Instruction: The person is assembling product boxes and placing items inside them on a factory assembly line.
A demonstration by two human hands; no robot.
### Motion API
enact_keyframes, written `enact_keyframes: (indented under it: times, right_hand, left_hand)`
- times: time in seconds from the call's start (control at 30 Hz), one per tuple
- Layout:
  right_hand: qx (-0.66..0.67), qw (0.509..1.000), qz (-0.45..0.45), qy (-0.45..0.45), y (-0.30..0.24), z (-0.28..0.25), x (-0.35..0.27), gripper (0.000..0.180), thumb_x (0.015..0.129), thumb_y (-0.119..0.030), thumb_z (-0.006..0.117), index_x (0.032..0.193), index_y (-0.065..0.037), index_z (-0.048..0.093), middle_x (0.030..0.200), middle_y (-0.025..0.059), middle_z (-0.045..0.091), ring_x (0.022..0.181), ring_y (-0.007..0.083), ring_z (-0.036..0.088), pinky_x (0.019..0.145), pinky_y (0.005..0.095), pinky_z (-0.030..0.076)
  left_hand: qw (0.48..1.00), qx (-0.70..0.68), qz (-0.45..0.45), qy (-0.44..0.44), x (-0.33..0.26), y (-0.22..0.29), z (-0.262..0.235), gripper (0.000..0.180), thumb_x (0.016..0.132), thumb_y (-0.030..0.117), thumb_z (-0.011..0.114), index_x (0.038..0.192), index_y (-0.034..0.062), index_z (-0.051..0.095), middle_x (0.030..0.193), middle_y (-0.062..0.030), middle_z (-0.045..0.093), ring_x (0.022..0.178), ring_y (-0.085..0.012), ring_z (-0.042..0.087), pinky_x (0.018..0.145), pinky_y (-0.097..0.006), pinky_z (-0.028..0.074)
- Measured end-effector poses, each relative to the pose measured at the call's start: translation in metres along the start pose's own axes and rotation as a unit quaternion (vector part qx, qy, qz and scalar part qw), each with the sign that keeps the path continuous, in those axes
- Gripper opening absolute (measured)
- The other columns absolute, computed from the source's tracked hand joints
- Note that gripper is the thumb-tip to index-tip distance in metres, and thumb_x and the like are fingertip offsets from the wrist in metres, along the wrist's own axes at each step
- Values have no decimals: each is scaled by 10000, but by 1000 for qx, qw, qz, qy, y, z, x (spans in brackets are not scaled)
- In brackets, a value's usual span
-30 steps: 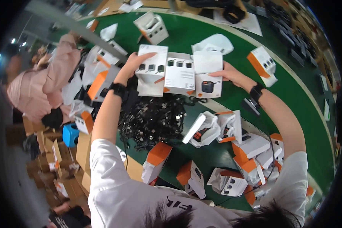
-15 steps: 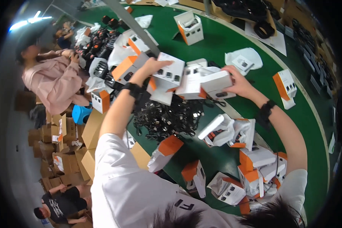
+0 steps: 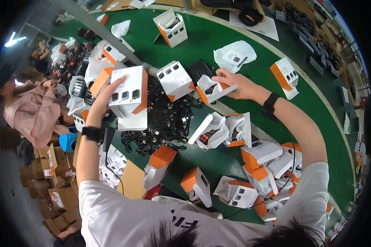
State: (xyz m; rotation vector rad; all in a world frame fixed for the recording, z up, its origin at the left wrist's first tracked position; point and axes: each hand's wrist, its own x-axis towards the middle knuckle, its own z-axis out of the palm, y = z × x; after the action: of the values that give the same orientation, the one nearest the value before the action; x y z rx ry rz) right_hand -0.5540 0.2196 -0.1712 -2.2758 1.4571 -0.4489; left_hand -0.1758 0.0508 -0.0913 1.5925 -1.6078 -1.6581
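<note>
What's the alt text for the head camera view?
A person's left hand holds a white-and-orange box and the right hand an open box, over a green table with a heap of black cables and more boxes.

A packing workshop: a green-topped worktable (image 3: pixel 206 39) bears orange-and-white cardboard boxes (image 3: pixel 259 153) heaped at four o'clock and tangled black cables (image 3: pixel 169 113); brown cardboard cartons (image 3: pixel 62 193) crowd eight o'clock, a pink-clad co-worker (image 3: pixel 33 109) nine.

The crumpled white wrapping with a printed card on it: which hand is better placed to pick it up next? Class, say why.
Probably the right hand: it appears just below the white wrapping in the view, while the left hand is much farther left. Both hold boxes, so either needs freeing first.
</note>
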Motion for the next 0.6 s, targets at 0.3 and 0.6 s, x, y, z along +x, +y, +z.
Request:
enact_keyframes:
  times: [0.3, 0.6]
  right_hand:
    - [158, 982, 51, 94, 10, 8, -16, 596, 592, -58, 705, 1130, -55, 449, 1025, 63, 483, 878, 189, 530, 780, 270, 425]
    - [213, 960, 166, 74, 15, 16, -28, 736, 537, -37, 750, 1190, -39, 410, 1135, 75, 489, 1049, 180, 478, 899, 284, 380]
  left_hand:
    - [952, -230, 95, 177, -67, -11, -119, 393, 807, 343, 567, 1073, 59, 514, 915, -18, 618, 746, -104, 607, 640, -235, 483]
    - [810, -439, 39, 387, -24, -59, -257, 556, 769, 501, 472, 1199, 152, 416, 1213, -122, 428, 1095, -336, 420, 817, -567, 397]
